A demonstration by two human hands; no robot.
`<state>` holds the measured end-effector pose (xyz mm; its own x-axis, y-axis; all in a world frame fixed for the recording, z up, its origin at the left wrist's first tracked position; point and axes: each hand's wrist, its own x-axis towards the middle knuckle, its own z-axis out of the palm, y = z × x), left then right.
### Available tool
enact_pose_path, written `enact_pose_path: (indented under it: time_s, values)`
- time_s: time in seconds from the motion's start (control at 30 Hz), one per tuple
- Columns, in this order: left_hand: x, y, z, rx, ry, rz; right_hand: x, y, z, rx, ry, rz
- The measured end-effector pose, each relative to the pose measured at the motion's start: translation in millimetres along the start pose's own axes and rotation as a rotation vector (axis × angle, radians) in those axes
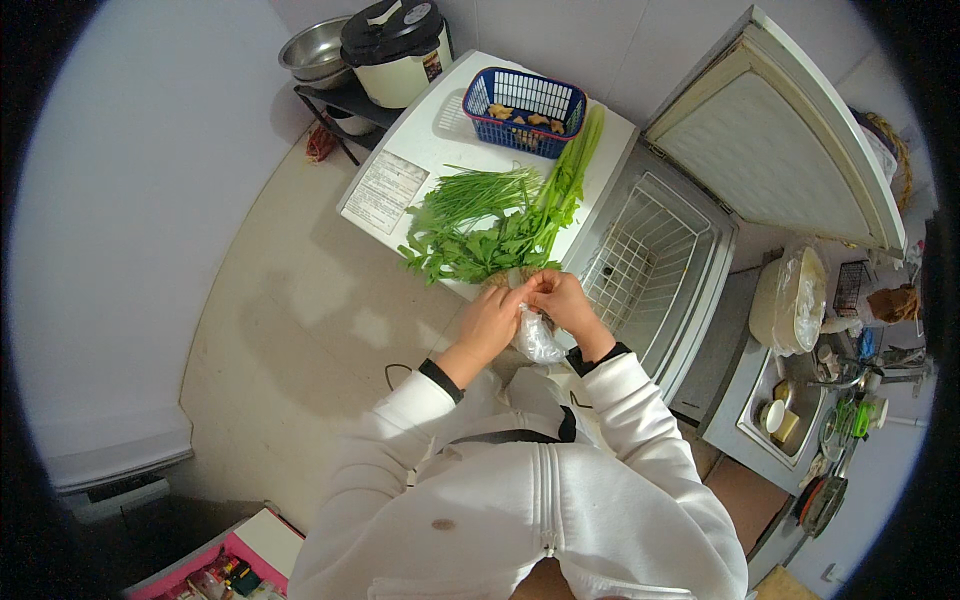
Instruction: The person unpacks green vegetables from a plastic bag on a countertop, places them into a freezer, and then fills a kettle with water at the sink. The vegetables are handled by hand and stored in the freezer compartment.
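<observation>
Both hands meet at the near edge of a white chest freezer's closed lid [450,150]. My left hand [491,319] and my right hand [562,300] pinch the top of a clear plastic bag [538,337], which hangs below the fingers. Just beyond them lie leafy celery [487,247], its stalks pointing away to the right, and a bunch of thin green chives or scallions [480,191]. Something brown, partly hidden by the hands, is under the leaves. A blue plastic basket [525,139] holding pieces of ginger stands at the back of the lid.
To the right, an open freezer compartment shows a white wire basket [645,255] under its raised lid [772,142]. A steel sink [784,405] lies farther right. A black rack [349,105] bears an electric cooker [397,60] and steel bowls [319,49]. A pink-edged box [247,551] is at lower left.
</observation>
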<state>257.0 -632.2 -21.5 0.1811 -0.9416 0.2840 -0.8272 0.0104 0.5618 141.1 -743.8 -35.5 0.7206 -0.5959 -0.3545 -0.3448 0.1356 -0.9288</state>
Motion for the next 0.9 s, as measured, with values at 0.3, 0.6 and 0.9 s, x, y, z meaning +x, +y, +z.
enact_pose_path:
  time_s: [0.3, 0.6, 0.9]
  values:
    - [-5.9, -17.2, 5.7, 0.217, 0.023, 0.091, -23.9, -4.7, 21.2, -0.315, 0.146, -0.079]
    - [6.1, -29.1, 2.6, -0.549, -0.261, -0.513, -31.6, 6.5, 37.5, -0.432, 0.366, -0.324]
    - [7.2, -42.2, 1.5, -1.381, -0.564, -1.094, -37.1, 5.1, 35.5, -0.555, 0.505, -0.518]
